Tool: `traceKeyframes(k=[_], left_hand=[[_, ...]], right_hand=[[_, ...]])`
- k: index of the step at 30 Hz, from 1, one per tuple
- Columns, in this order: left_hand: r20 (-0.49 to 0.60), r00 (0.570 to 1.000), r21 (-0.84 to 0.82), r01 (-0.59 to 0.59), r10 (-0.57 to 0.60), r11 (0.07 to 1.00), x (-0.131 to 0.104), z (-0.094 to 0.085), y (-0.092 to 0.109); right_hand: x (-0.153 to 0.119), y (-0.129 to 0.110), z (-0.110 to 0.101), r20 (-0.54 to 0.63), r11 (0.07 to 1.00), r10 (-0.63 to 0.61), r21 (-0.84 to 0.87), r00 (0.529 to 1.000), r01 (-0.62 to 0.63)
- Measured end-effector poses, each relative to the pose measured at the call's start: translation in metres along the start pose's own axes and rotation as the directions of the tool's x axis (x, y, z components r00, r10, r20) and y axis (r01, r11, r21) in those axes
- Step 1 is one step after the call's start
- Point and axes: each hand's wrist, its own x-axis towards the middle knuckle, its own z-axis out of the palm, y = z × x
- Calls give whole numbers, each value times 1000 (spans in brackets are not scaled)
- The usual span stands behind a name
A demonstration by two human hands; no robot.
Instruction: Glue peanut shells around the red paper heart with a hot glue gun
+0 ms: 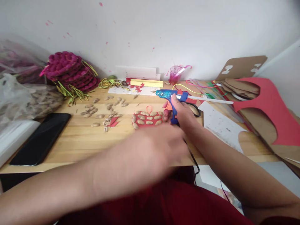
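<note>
My right hand grips the glue gun, nozzle toward nine o'clock, peanut-lined red piece at eight o'clock. I can't tell if the blurred left hand grips anything; keep it off the nozzle.

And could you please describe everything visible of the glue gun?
The glue gun is blue and plastic-looking, with a shiny barrel, a thin nozzle and an orange trigger. The right hand holds it roughly level over the wooden table, nozzle pointing left. A long white glue stick juts from its back. Black cord loops nearby.
</note>
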Motion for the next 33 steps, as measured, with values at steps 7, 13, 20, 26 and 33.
traceKeyframes(k=[7,13,20,26,33], left_hand=[[-24,985,319,169,-170,932,34,-23,-80],[24,990,265,126,-138,956,32,-10,-88],[-21,999,292,42,-38,956,26,-1,-99],[-39,999,314,-1,14,949,24,4,-99],[-39,999,317,23,-11,948,23,4,-96]], right_hand=[[1,5,2,145,993,4,118,989,-21],[1,5,2,171,990,20,131,985,-43],[1,6,3,183,992,31,113,983,-52],[-1,4,2,181,992,37,110,983,-58],[-1,4,3,171,996,38,77,985,-52]])
